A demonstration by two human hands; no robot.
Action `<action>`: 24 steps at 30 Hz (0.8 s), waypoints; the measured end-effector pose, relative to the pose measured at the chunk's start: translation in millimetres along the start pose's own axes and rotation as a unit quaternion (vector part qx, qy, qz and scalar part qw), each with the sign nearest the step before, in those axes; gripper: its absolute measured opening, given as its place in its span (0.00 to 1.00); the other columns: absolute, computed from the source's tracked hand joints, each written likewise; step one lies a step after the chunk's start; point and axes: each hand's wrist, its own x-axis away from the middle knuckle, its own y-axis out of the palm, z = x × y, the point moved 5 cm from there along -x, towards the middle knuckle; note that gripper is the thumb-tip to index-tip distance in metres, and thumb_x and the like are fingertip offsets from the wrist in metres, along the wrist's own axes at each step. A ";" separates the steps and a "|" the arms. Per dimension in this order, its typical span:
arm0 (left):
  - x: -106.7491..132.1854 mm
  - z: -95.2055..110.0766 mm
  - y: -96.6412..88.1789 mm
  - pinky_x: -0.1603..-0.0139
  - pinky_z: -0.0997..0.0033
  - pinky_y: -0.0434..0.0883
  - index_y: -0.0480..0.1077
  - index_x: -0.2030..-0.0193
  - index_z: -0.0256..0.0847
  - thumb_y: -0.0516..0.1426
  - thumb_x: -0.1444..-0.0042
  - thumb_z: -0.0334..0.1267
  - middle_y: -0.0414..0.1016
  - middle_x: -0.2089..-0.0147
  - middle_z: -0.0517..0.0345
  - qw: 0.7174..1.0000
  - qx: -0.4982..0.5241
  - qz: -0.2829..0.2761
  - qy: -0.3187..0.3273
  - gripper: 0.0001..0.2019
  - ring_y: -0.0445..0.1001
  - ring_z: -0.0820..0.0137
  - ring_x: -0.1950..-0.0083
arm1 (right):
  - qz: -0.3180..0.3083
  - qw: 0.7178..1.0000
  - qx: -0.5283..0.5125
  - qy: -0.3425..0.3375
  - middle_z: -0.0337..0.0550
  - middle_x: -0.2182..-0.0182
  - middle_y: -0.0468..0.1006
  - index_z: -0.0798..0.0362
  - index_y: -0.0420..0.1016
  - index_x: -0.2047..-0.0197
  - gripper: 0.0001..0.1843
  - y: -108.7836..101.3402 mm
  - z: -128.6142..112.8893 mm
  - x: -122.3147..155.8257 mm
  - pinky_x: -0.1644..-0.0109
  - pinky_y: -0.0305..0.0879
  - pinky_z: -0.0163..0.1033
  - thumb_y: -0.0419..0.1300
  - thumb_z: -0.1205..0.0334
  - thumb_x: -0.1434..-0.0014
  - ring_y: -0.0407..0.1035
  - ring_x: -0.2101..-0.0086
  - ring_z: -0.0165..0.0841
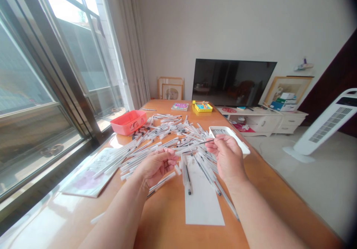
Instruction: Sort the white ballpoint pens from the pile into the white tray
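My right hand pinches the end of a thin black pen refill, which points leftward over the pile. Opposite it, the fingers of my left hand are closed on what looks like a clear pen barrel, mostly hidden and blurred against the pens behind. Beneath and beyond both hands spreads a loose heap of clear pen barrels. A few pens with dark refills lie on a white sheet of paper between my forearms.
A red plastic basket stands left of the heap. On the right is a white tray holding pens. A booklet lies at left under some barrels. A yellow box and another booklet sit at the table's far end.
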 end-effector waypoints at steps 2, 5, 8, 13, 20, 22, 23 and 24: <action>2.9 -2.8 6.2 0.67 0.78 0.74 0.75 0.58 0.36 0.67 0.48 0.30 0.81 0.63 0.50 0.998 -0.031 -0.049 -0.011 0.11 0.77 0.75 0.70 | -0.011 1.000 0.021 0.000 0.41 0.67 0.82 0.51 0.67 0.51 0.18 1.9 0.9 1.6 0.66 0.73 0.37 0.65 0.60 0.44 0.78 0.69 0.34; 5.8 -6.2 11.8 0.64 0.76 0.74 0.76 0.56 0.35 0.67 0.47 0.32 0.81 0.62 0.48 0.992 -0.076 -0.096 -0.014 0.12 0.77 0.74 0.68 | -0.039 0.998 0.054 0.006 0.41 0.65 0.82 0.50 0.66 0.46 0.24 6.4 5.3 5.2 0.64 0.73 0.39 0.65 0.58 0.44 0.77 0.68 0.34; 6.9 -9.8 14.1 0.62 0.76 0.73 0.77 0.55 0.35 0.66 0.46 0.33 0.81 0.62 0.48 0.988 -0.106 -0.112 -0.019 0.12 0.77 0.73 0.67 | -0.067 0.994 0.089 0.013 0.43 0.62 0.82 0.51 0.69 0.47 0.22 10.3 10.4 8.1 0.62 0.74 0.40 0.64 0.55 0.43 0.76 0.64 0.36; 8.7 -13.3 18.8 0.61 0.76 0.71 0.77 0.55 0.36 0.66 0.45 0.36 0.80 0.62 0.49 0.983 -0.131 -0.127 -0.032 0.11 0.76 0.74 0.66 | -0.119 0.984 0.132 0.020 0.46 0.58 0.82 0.52 0.77 0.50 0.17 16.6 16.3 11.8 0.59 0.74 0.42 0.60 0.54 0.40 0.76 0.62 0.37; 13.5 -13.1 27.2 0.60 0.76 0.69 0.77 0.58 0.35 0.66 0.46 0.36 0.79 0.62 0.49 0.978 -0.145 -0.144 -0.037 0.10 0.75 0.73 0.64 | -0.163 0.973 0.158 0.033 0.48 0.54 0.82 0.53 0.79 0.49 0.20 21.4 20.3 14.9 0.57 0.75 0.43 0.61 0.51 0.41 0.77 0.63 0.36; 14.2 -14.4 29.6 0.61 0.76 0.69 0.77 0.59 0.35 0.66 0.47 0.36 0.79 0.62 0.49 0.978 -0.135 -0.152 -0.042 0.10 0.75 0.73 0.65 | -0.190 0.967 0.169 0.030 0.49 0.53 0.82 0.52 0.79 0.49 0.20 26.1 21.5 19.3 0.56 0.74 0.43 0.61 0.51 0.41 0.77 0.62 0.37; 14.3 -15.0 30.6 0.63 0.76 0.69 0.77 0.59 0.35 0.66 0.46 0.37 0.79 0.63 0.49 0.978 -0.132 -0.156 -0.042 0.10 0.75 0.73 0.66 | -0.206 0.963 0.172 0.027 0.49 0.52 0.82 0.52 0.79 0.49 0.20 29.2 22.2 22.1 0.55 0.74 0.43 0.61 0.51 0.40 0.77 0.60 0.37; 14.3 -15.6 31.3 0.64 0.77 0.68 0.77 0.59 0.35 0.66 0.46 0.38 0.79 0.63 0.49 0.978 -0.130 -0.159 -0.041 0.11 0.75 0.73 0.67 | -0.223 0.959 0.174 0.025 0.48 0.51 0.82 0.52 0.79 0.48 0.20 32.1 23.0 24.9 0.53 0.74 0.44 0.60 0.51 0.39 0.77 0.58 0.38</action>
